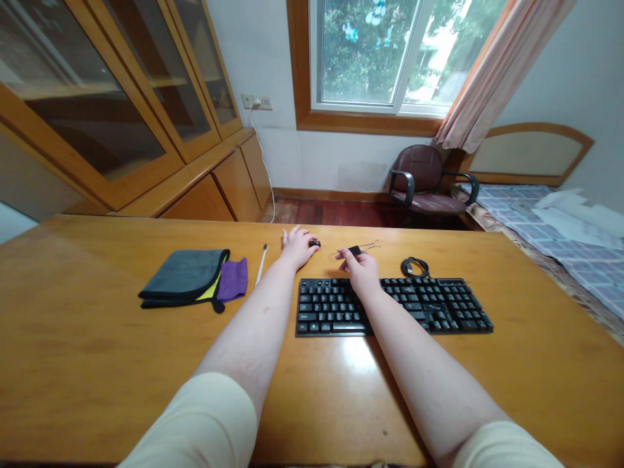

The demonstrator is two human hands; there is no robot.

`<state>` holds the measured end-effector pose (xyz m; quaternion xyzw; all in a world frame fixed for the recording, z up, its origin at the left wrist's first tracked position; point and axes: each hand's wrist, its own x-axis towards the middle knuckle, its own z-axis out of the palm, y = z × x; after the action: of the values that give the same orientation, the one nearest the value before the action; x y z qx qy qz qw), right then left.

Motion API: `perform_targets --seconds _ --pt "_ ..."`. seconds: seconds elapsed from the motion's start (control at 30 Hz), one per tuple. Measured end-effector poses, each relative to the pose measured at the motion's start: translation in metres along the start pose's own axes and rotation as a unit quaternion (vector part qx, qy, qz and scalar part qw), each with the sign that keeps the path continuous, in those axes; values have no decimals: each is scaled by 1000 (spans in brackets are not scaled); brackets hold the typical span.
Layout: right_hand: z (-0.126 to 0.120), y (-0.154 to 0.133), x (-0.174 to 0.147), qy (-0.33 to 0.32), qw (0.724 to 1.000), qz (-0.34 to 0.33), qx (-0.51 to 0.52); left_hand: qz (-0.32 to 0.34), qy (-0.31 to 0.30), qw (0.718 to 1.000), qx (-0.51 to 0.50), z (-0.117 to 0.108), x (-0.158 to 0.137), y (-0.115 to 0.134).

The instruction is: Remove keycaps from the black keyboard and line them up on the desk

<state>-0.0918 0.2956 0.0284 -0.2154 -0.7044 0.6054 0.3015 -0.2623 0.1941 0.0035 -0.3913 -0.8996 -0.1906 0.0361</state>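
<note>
A black keyboard lies on the wooden table in front of me. Above its upper edge, my right hand pinches a keycap puller with a small black handle and thin wire prongs. My left hand rests on the table past the keyboard's upper left corner, its fingers spread. Right beside its thumb are small black keycaps; whether the thumb touches them I cannot tell. My right wrist and forearm hide part of the keys.
To the left lie a folded grey cloth, a purple cloth and a white-handled brush. A coiled black cable sits behind the keyboard. Beyond the table stand a chair and a glass-fronted cabinet.
</note>
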Motion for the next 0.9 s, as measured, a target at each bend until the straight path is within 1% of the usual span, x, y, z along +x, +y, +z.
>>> perform_targets --seconds 0.17,0.33,0.47,0.9 --pt "0 -1 0 -2 1000 5 5 1 2 1000 -4 1 1 0" --pt "1 2 1 2 1000 0 10 -15 11 1000 7 -4 0 -2" --pt "1 4 2 1 1000 -2 9 -24 1 1000 8 -6 -1 -6" --pt "0 0 0 -1 1000 1 5 -14 2 1000 13 -2 1 -10"
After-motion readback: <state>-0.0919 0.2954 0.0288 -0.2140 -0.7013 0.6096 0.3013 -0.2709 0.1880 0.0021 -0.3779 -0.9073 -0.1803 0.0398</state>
